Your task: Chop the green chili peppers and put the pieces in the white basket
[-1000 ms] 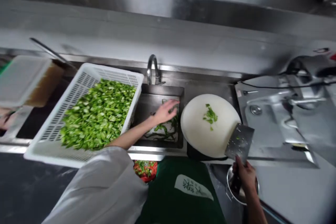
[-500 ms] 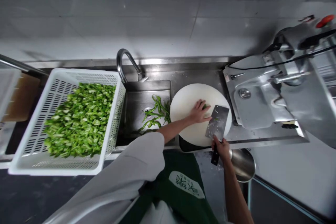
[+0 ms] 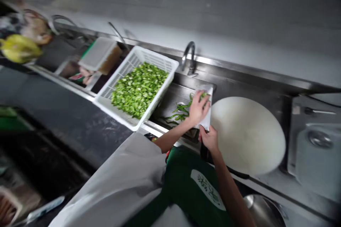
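My right hand (image 3: 209, 139) is closed round the handle of a cleaver (image 3: 207, 106), whose broad blade is held over the sink. My left hand (image 3: 198, 105) lies against the blade, fingers flat, pressing green pepper pieces (image 3: 204, 95) onto it. Below it, whole green peppers (image 3: 179, 113) lie in the small steel sink (image 3: 170, 97). The round white cutting board (image 3: 247, 134) to the right is bare. A white plastic basket (image 3: 128, 66) full of chopped green peppers (image 3: 138, 88) sits to the left of the sink.
A faucet (image 3: 189, 55) stands behind the sink. A lidded plastic container (image 3: 99, 54) and blurred bags (image 3: 18, 48) lie at the far left. A steel bowl (image 3: 262, 211) sits below the board, a steel machine (image 3: 317, 142) at the right edge. A dark counter (image 3: 53, 113) fills the left.
Both hands moved left from the cutting board to over the sink, carrying the pepper pieces on the cleaver blade. The board now has nothing on it. The view swung left.
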`<move>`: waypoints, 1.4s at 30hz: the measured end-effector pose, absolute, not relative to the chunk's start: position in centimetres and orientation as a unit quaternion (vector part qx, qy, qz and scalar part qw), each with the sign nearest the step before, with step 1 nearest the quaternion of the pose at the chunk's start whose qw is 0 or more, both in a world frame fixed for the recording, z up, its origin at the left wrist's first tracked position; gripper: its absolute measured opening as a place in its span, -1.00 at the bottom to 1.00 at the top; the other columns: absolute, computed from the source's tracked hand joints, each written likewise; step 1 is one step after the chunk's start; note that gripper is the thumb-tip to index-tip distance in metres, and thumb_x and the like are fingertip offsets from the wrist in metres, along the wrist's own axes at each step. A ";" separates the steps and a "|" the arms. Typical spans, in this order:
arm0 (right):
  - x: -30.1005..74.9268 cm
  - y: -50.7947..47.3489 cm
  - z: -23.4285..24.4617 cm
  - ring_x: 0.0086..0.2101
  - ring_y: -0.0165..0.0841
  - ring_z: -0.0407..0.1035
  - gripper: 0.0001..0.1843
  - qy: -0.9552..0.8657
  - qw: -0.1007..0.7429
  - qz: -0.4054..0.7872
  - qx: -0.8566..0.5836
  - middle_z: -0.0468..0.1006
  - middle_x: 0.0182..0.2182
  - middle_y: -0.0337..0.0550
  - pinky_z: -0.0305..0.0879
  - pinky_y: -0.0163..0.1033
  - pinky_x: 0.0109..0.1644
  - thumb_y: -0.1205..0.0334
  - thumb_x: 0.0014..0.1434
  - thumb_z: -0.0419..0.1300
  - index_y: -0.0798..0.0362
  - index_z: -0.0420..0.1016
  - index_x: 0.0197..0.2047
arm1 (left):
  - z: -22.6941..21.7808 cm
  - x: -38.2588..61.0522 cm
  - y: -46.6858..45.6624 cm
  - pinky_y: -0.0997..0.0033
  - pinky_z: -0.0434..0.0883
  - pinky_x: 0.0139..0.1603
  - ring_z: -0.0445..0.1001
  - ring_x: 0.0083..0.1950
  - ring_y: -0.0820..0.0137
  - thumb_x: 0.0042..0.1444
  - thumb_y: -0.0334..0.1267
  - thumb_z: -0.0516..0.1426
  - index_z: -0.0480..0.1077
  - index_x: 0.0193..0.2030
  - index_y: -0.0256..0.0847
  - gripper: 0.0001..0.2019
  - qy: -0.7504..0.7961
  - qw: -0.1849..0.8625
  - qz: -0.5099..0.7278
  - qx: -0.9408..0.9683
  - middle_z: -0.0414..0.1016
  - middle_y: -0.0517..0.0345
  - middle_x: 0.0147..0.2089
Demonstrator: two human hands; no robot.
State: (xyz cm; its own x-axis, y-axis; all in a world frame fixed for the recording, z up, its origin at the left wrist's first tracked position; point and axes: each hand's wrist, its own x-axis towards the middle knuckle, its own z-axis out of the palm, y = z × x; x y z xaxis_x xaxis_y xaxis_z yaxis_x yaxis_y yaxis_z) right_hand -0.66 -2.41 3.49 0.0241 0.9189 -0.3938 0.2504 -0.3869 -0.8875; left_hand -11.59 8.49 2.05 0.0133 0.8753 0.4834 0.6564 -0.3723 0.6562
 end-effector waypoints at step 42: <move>18.3 -12.5 2.7 -0.46 -0.17 0.50 -0.44 -0.293 -0.135 0.257 -0.911 0.60 -0.58 -0.09 0.36 -0.20 -0.35 -0.31 0.31 -0.03 -0.14 0.37 -0.54 | -32.1 -15.1 12.0 0.21 0.44 0.24 0.51 0.20 0.15 0.13 -0.47 0.26 0.62 -0.14 -0.23 -0.82 0.552 0.452 0.000 0.701 0.59 -0.12 0.07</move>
